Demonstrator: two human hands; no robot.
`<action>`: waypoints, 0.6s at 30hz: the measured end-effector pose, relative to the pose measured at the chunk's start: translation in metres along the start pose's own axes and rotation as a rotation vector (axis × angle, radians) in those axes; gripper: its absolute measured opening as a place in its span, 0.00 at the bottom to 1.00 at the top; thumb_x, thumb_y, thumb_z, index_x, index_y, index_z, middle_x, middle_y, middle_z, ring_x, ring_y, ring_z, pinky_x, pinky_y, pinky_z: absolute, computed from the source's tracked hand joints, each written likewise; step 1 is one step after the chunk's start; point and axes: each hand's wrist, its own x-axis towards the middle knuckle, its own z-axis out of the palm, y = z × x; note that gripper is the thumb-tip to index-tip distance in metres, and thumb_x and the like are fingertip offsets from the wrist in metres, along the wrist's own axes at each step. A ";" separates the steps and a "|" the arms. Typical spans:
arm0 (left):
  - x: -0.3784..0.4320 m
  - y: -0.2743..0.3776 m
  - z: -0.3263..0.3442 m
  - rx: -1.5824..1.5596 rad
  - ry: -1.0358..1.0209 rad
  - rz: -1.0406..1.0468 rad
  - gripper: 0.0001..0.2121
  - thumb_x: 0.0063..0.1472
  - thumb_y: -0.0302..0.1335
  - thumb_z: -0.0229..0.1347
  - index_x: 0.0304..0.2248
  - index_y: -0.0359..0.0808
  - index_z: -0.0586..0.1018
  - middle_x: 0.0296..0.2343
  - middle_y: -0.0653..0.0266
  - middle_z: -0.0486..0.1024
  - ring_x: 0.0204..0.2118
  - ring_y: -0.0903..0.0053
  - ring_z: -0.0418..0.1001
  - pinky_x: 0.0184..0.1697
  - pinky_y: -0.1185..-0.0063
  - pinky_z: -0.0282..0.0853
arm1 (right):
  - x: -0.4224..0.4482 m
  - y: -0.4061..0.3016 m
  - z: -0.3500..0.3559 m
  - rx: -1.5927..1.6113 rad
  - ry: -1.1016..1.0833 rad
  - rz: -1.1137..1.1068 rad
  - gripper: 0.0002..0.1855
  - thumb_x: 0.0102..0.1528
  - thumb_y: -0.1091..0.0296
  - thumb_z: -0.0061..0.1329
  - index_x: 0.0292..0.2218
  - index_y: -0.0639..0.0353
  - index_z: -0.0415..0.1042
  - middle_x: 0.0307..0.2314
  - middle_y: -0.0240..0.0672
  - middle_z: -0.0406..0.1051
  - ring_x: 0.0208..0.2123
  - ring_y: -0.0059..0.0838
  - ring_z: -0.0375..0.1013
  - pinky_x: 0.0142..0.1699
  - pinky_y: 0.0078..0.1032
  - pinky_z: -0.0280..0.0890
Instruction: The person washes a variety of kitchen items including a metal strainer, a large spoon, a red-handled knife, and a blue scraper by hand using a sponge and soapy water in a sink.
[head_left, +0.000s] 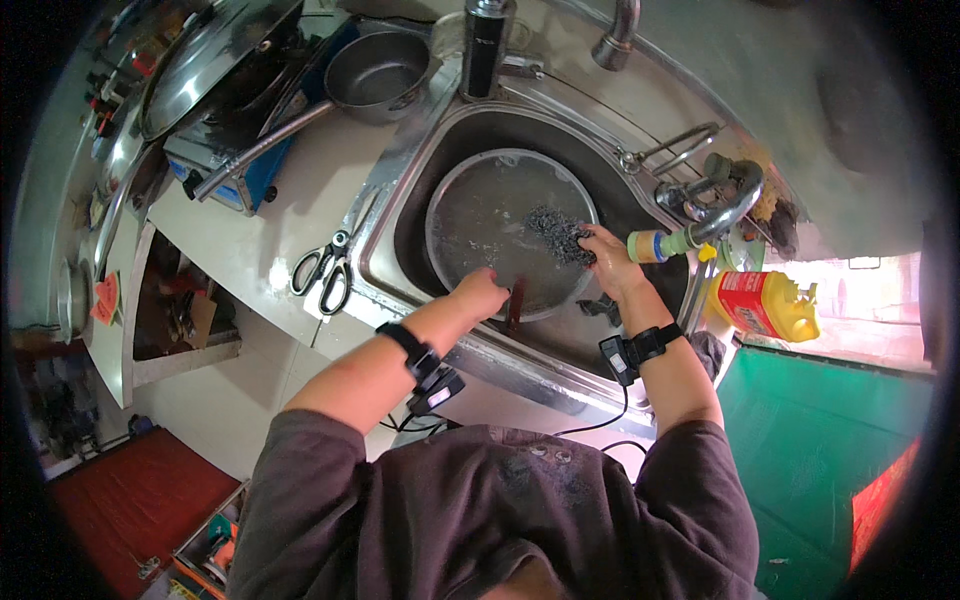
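Observation:
A round metal pan (480, 202) with cloudy liquid on its bottom sits in the stainless steel sink (416, 225). My right hand (611, 259) grips a grey steel wool scourer (556, 231) over the right part of the pan. At the pan's near rim is my left hand (484, 292), its fingers curled and partly hidden from above. Just beside its fingertips a reddish-brown strip (516, 304), perhaps a handle, crosses the rim. Whether the left fingers hold the rim or this strip is unclear. A dark crumpled piece (602, 309) lies in the sink below my right wrist.
Black-handled scissors (328, 270) lie open left of the sink. A long-handled saucepan (377, 75) stands behind them, near a portable gas stove (225, 165). The faucet (720, 214) reaches in from the right, by a yellow jug (765, 304). Cables hang from both wrist straps.

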 end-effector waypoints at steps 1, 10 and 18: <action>0.007 0.008 0.005 0.007 -0.008 -0.003 0.18 0.45 0.27 0.49 0.37 0.27 0.64 0.33 0.55 0.67 0.29 0.70 0.66 0.30 0.77 0.62 | -0.006 -0.002 -0.002 0.008 0.006 0.005 0.18 0.46 0.68 0.40 0.41 0.57 0.59 0.31 0.33 0.61 0.31 0.22 0.58 0.34 0.23 0.55; 0.070 0.025 0.051 0.741 -0.465 -0.059 0.10 0.44 0.28 0.49 0.21 0.25 0.71 0.19 0.53 0.68 0.19 0.67 0.66 0.18 0.72 0.60 | -0.027 0.026 -0.008 -1.461 0.139 -0.206 0.20 0.41 0.65 0.46 0.38 0.57 0.62 0.40 0.46 0.57 0.41 0.41 0.60 0.43 0.31 0.56; 0.069 0.047 0.079 -0.194 -0.135 -0.449 0.06 0.47 0.21 0.47 0.27 0.29 0.66 0.21 0.54 0.67 0.19 0.66 0.67 0.16 0.69 0.63 | 0.023 0.088 0.001 -1.291 0.064 -0.137 0.24 0.37 0.61 0.48 0.37 0.59 0.63 0.34 0.48 0.62 0.38 0.43 0.62 0.41 0.32 0.59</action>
